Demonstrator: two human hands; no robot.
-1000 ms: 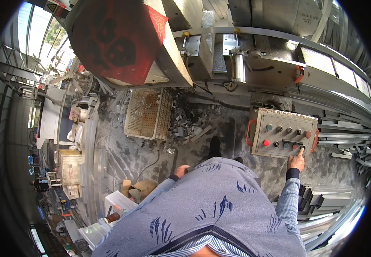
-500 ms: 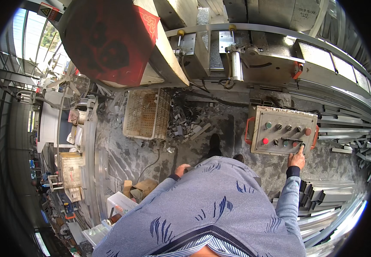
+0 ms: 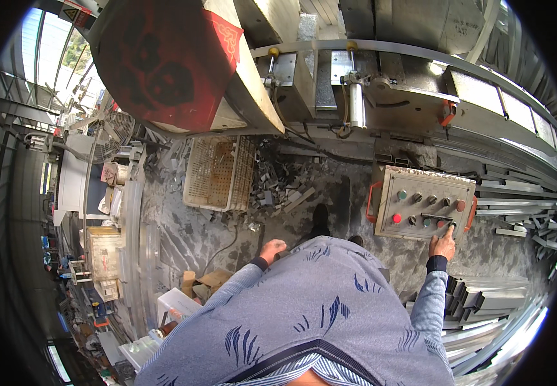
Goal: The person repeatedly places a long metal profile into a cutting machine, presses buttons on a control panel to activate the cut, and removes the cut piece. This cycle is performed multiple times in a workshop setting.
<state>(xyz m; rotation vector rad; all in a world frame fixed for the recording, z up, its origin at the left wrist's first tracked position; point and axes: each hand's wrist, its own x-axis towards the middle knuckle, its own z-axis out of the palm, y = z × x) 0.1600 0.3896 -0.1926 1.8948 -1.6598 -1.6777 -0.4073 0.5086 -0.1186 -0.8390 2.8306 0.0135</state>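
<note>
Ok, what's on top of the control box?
Two rows of round buttons and knobs, one bright red. A finger of the right hand partly covers the lower right control, so its full shape cannot be seen.

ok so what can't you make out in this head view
All in the head view:
Control panel: the spot under the right hand, covered by its finger.
Left hand: palm and anything in it, hidden by the hand itself.
Right shoe: mostly hidden by the leaf-print garment.
Metal profiles at right: some ends cut off by the dark rim.

Head-worn fisheye, facing down, wide view, rim details perhaps unclear
</note>
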